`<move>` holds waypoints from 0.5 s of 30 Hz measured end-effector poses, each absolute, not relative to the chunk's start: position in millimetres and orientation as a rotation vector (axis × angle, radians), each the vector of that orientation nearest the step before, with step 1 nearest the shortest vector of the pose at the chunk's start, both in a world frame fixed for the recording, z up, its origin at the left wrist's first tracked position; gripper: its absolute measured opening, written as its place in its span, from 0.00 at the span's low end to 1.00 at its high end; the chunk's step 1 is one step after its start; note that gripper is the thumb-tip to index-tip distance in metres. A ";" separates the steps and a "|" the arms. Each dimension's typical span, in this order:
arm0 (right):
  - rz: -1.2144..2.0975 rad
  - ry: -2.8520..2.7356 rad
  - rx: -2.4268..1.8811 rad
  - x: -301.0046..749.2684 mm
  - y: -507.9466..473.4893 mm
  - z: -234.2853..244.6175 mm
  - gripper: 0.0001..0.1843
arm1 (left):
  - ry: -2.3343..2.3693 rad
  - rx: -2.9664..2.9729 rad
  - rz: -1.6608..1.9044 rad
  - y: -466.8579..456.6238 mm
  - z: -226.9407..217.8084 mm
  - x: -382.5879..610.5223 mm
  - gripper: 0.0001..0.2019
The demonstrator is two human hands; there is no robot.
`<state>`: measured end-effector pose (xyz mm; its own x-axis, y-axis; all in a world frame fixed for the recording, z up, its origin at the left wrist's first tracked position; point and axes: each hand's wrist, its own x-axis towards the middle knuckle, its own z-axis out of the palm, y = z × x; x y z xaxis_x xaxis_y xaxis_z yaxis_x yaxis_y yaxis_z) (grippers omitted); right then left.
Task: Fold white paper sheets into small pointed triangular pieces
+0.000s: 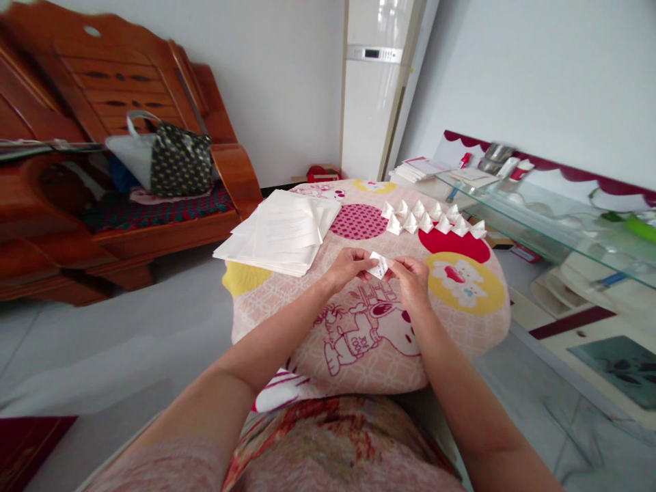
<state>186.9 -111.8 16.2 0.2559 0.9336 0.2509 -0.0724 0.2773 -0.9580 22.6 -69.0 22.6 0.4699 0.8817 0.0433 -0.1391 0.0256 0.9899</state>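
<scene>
- The left hand (350, 268) and right hand (411, 277) meet over a cartoon-print cushion (369, 328), fingers of both pinched shut on one small folded paper piece (378, 265) held between them, just above the cloth.
- Left of the hands, a stack of white paper sheets (281, 232) lies on the cushion.
- Beyond, a row of folded white paper shapes (433, 219) stands along the far edge.
- Farther off: a wooden bench (102, 171) with a dotted bag (179, 160).

Home living rm: wooden sofa bench (102, 137), standing AC unit (376, 89), glass table (553, 219).
</scene>
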 end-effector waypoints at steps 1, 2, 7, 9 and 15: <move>0.915 -1.093 -1.043 187.8 -111.6 16.1 0.11 | 0.750 1.335 0.920 -68.6 22.1 21.8 0.13; 0.941 -1.113 -1.047 188.8 -111.6 16.0 0.11 | 0.757 1.363 0.920 -68.4 21.8 21.2 0.13; 0.991 -1.098 -1.058 193.4 -111.9 16.1 0.12 | 0.732 1.303 0.862 -67.2 22.3 18.4 0.20; 0.996 -1.065 -1.036 195.1 -111.9 17.1 0.12 | 0.725 1.251 0.825 -66.1 23.6 15.6 0.22; 1.029 -1.068 -1.016 197.7 -112.6 19.9 0.10 | 0.682 1.273 0.691 -64.9 27.9 4.1 0.15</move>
